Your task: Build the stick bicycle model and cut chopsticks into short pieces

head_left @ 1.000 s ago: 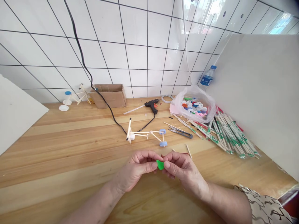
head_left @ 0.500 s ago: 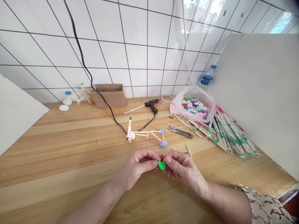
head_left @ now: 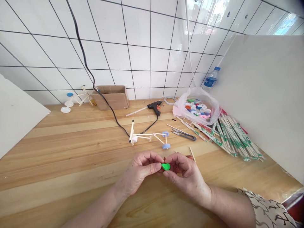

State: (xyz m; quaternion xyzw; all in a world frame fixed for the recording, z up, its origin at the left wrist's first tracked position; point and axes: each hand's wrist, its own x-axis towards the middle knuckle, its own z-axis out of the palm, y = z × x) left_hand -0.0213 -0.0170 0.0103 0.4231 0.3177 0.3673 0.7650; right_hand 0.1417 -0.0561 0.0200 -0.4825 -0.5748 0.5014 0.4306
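One green heart-shaped piece (head_left: 166,166), clay or plastic, impossible to say which, pinched in the air above the wooden worktop (head_left: 71,148), right between both hands! The big change: from a nose-down tilt a moment ago to lying almost flat on its side, and a touch closer to the right hand. Left hand (head_left: 140,172) curled in, thumb (head_left: 155,167) pressed to the piece's left end. Right hand (head_left: 187,174) closing from the other side, fingers (head_left: 177,161) bent over the top. Grasping, clearly: a firm fingertip pinch, no release, no full fist. Just past the right hand, a red scrap (head_left: 188,156) and a lone wooden stick (head_left: 192,154), both near but untouched. Further up the table, a stick-built frame (head_left: 142,134) with blue bottle-cap wheels (head_left: 166,146), unmoved. Behind it, a black hot glue gun (head_left: 154,107) with its cord (head_left: 114,117) snaking away, and a clear glue stick (head_left: 136,111) alongside. Over to the right, thread snips (head_left: 184,135), a plastic bag of coloured bottle caps (head_left: 215,109), a heap of wrapped chopsticks (head_left: 237,139). And at the very back, a cardboard box (head_left: 110,99) and a second stick model (head_left: 79,98) against the white tiles (head_left: 142,57).
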